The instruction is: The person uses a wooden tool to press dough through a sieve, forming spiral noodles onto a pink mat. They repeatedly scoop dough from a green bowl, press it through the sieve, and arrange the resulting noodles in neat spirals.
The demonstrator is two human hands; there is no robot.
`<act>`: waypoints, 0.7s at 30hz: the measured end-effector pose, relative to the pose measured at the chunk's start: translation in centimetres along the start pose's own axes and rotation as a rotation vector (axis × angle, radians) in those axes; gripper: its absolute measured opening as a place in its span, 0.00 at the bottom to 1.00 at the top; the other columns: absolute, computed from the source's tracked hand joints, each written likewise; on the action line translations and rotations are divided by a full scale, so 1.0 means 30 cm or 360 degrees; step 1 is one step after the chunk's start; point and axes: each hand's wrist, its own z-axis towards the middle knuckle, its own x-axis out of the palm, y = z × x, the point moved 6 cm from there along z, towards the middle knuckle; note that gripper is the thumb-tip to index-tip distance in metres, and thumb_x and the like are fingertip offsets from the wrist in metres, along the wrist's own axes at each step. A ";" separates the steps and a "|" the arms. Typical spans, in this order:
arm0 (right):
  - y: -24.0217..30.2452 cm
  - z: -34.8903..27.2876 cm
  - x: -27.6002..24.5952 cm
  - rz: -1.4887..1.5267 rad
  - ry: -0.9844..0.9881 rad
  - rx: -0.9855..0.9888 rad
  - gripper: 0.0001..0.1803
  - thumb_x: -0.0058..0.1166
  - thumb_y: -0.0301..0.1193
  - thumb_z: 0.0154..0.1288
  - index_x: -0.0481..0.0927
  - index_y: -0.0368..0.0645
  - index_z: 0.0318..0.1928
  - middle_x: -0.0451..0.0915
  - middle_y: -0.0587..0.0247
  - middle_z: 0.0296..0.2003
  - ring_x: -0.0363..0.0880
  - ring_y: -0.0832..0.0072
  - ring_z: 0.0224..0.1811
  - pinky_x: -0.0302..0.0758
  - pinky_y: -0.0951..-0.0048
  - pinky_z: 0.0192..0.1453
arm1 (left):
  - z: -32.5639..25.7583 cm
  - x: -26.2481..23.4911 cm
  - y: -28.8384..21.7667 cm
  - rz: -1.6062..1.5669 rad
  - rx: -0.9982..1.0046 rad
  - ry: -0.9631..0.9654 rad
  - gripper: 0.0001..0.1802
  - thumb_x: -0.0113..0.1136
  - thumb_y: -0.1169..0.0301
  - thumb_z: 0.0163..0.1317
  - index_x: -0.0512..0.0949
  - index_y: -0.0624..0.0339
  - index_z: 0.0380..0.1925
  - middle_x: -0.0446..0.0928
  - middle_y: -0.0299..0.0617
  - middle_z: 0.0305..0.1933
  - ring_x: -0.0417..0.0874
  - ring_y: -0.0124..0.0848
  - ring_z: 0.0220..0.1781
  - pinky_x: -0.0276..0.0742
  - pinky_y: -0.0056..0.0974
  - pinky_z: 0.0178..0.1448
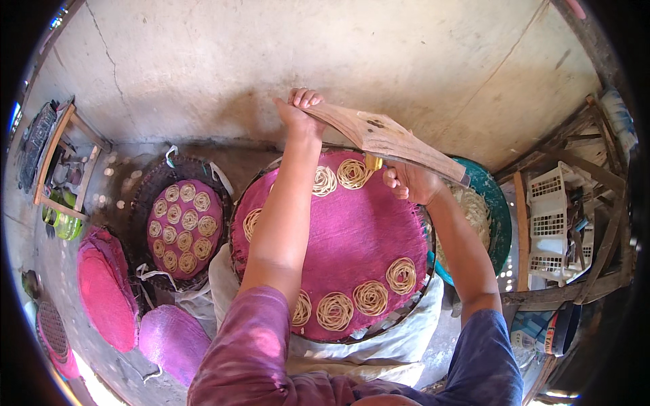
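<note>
A two-armed wooden press [386, 137] is held tilted above the far side of a round tray covered with magenta cloth [352, 223]. My left hand [302, 111] is wrapped round its raised left end. Closed beneath the lower right arm of the press is my right hand [412, 181], its grip partly hidden by the wood. A yellow piece [373, 162] shows below the middle of the press. Thin dough strands lie in flat coils along the tray's rim, with a far coil [353, 174] just beside the yellow piece and a near coil [371, 298] among several others.
A teal basin [501, 223] of pale dough stands right of the tray. On the left a smaller round tray [183, 230] bears several coils, near pink cloth-covered discs [105, 291]. White crates [547, 216] sit in a wooden rack at right. A wall [325, 61] rises behind.
</note>
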 end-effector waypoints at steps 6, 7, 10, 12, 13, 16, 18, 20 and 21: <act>0.011 -0.013 0.031 -0.0468 -0.0175 0.0306 0.28 0.32 0.47 0.75 0.71 0.42 0.63 0.74 0.60 0.26 0.64 0.77 0.16 0.60 0.77 0.16 | 0.032 0.018 -0.113 0.0074 0.0194 -0.0073 0.36 0.18 0.35 0.72 0.58 0.48 0.17 0.55 0.29 0.13 0.56 0.24 0.15 0.59 0.30 0.23; 0.021 -0.007 0.032 -0.0764 -0.0221 0.0238 0.26 0.35 0.42 0.73 0.73 0.42 0.63 0.77 0.58 0.29 0.68 0.75 0.20 0.65 0.76 0.20 | 0.031 0.038 -0.139 0.0095 0.0231 -0.0106 0.36 0.18 0.34 0.72 0.58 0.48 0.18 0.54 0.29 0.13 0.56 0.24 0.15 0.59 0.30 0.23; 0.049 0.035 0.082 -0.2171 -0.0415 -0.0574 0.23 0.46 0.28 0.65 0.78 0.42 0.61 0.83 0.49 0.48 0.81 0.64 0.53 0.77 0.69 0.53 | 0.003 0.167 -0.197 0.0072 0.0207 0.0180 0.37 0.18 0.34 0.71 0.60 0.49 0.18 0.54 0.28 0.12 0.56 0.23 0.14 0.59 0.30 0.21; 0.032 0.047 0.115 -0.2922 -0.0573 -0.0943 0.23 0.47 0.28 0.65 0.77 0.43 0.61 0.79 0.47 0.54 0.74 0.61 0.62 0.70 0.67 0.63 | -0.036 0.274 -0.235 0.0115 0.0174 0.0412 0.37 0.17 0.35 0.72 0.61 0.49 0.18 0.54 0.27 0.11 0.56 0.23 0.13 0.59 0.30 0.20; 0.021 0.045 0.136 -0.3309 -0.0624 -0.1095 0.24 0.47 0.28 0.65 0.77 0.44 0.62 0.78 0.45 0.58 0.71 0.60 0.67 0.67 0.67 0.69 | -0.063 0.333 -0.254 0.0114 0.0147 0.0552 0.38 0.17 0.35 0.72 0.62 0.49 0.18 0.54 0.27 0.11 0.56 0.23 0.13 0.59 0.30 0.20; 0.069 0.064 0.157 -0.2995 -0.0644 -0.0869 0.30 0.49 0.29 0.67 0.66 0.50 0.70 0.73 0.45 0.62 0.69 0.53 0.66 0.70 0.61 0.68 | -0.155 0.497 -0.304 0.0230 0.0017 0.0874 0.39 0.14 0.33 0.70 0.60 0.49 0.15 0.52 0.25 0.10 0.56 0.22 0.11 0.62 0.29 0.21; 0.115 0.028 0.204 -0.2249 -0.0546 -0.0657 0.33 0.47 0.40 0.70 0.58 0.48 0.73 0.67 0.40 0.66 0.66 0.50 0.68 0.68 0.60 0.70 | -0.217 0.590 -0.335 0.0351 0.0003 0.0975 0.38 0.15 0.34 0.71 0.61 0.50 0.17 0.54 0.25 0.10 0.57 0.22 0.12 0.62 0.29 0.22; 0.150 -0.067 0.301 -0.1410 -0.0290 -0.0557 0.39 0.45 0.50 0.74 0.50 0.45 0.76 0.61 0.36 0.69 0.63 0.46 0.71 0.67 0.60 0.71 | -0.291 0.689 -0.358 0.0500 -0.0001 0.1130 0.38 0.17 0.34 0.71 0.63 0.51 0.20 0.57 0.26 0.12 0.60 0.22 0.14 0.63 0.30 0.24; 0.163 -0.121 0.356 -0.1153 -0.0141 -0.0431 0.41 0.45 0.53 0.73 0.50 0.43 0.76 0.61 0.35 0.69 0.64 0.48 0.71 0.68 0.60 0.71 | -0.337 0.739 -0.363 0.0591 -0.0002 0.1228 0.37 0.18 0.34 0.71 0.64 0.50 0.22 0.59 0.28 0.13 0.62 0.23 0.16 0.64 0.31 0.26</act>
